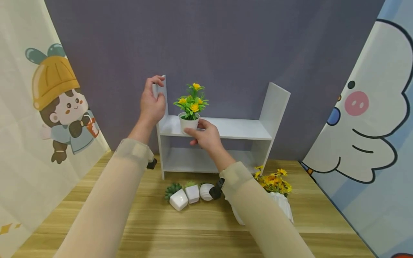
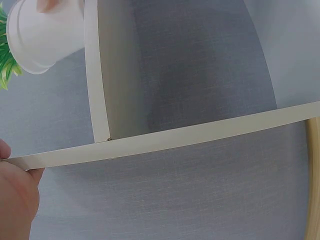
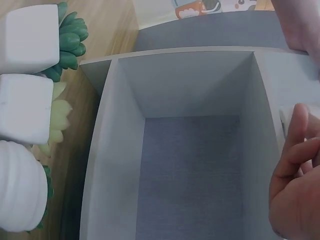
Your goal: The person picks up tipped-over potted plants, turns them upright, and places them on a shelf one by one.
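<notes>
My right hand pinches a small white pot with a yellow-flowered artificial plant standing upright in it. The pot is at the left part of the upper board of a white two-tier shelf. At the shelf's left side panel, my left hand grips the top end. The left wrist view shows thumb and fingers on either side of that panel, with the white pot beyond. In the right wrist view, my curled fingers partly hide the pot.
Three white potted succulents lie tipped on the wooden table before the shelf: a left pot, a middle pot and a ribbed pot. Yellow flowers in a white container stand right, partly behind my right sleeve.
</notes>
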`<state>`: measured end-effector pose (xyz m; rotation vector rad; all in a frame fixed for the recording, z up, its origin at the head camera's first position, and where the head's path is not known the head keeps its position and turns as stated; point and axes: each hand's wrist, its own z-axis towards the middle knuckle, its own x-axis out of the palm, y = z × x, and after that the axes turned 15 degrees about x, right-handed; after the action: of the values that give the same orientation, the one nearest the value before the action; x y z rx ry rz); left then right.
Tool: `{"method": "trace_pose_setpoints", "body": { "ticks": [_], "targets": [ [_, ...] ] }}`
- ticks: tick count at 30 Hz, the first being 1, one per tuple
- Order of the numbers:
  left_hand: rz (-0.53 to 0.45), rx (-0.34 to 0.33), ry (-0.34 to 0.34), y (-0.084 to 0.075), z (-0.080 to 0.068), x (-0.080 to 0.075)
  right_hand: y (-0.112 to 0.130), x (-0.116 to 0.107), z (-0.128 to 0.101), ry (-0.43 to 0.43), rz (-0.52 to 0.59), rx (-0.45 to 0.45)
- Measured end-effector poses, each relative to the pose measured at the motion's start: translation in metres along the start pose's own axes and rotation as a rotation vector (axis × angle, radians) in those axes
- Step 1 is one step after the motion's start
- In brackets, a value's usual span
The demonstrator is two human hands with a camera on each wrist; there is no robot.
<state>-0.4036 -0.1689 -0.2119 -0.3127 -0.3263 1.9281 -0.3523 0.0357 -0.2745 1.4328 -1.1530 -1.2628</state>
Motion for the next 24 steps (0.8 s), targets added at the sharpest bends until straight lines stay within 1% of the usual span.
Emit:
{"method": "trace_pose_setpoints", "body": {
  "ticks": [2,9,15,24],
  "targets": [
    [0.002,-0.007,0.004,0.000,0.000,0.000,-0.001,0.002,0.001,-0.009,0.014,0.006],
    [-0.018,0.008,-0.006,0.001,0.000,0.001,-0.004,0.013,0.004,-0.039,0.029,0.002],
    [0.009,-0.005,0.027,0.002,-0.002,-0.001,-0.005,0.027,0.004,-0.081,0.009,-0.003],
    [0.026,-0.017,0.045,0.000,-0.001,-0.003,-0.007,0.043,0.006,-0.172,-0.017,-0.043]
  ]
}}
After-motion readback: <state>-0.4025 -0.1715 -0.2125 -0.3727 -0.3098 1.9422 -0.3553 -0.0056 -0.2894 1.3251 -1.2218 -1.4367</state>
